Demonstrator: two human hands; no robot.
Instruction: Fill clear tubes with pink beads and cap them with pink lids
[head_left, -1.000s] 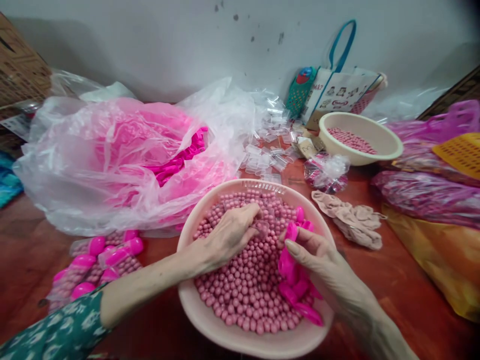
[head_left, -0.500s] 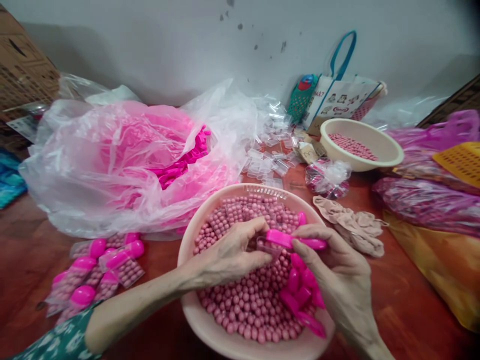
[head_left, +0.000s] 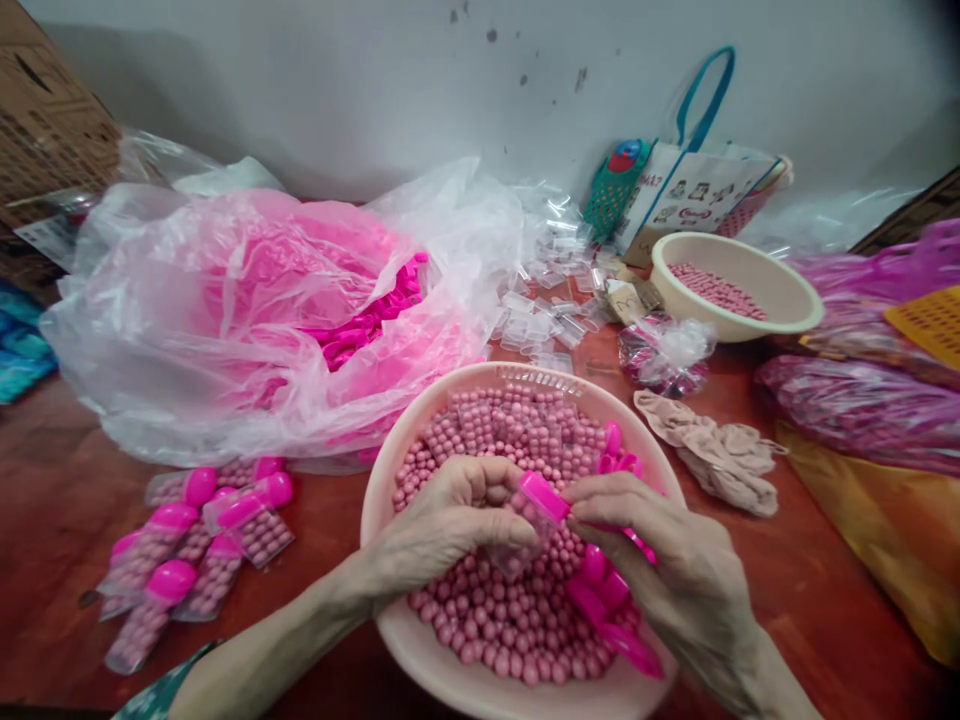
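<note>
The only camera is worn on the person's head. It looks forward and down, showing the left hand (head_left: 454,510), the right hand (head_left: 675,545) and the basin (head_left: 435,650) from near, with the wall (head_left: 360,90) farther beyond.

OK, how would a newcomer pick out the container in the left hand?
Find the large pale basin of pink beads at bottom centre. Above the beads, the left hand grips a clear container with a bright pink cap, the right hand at that cap. Similar capped containers lie piled on the red surface to the left; only this one is held up between the hands.
</note>
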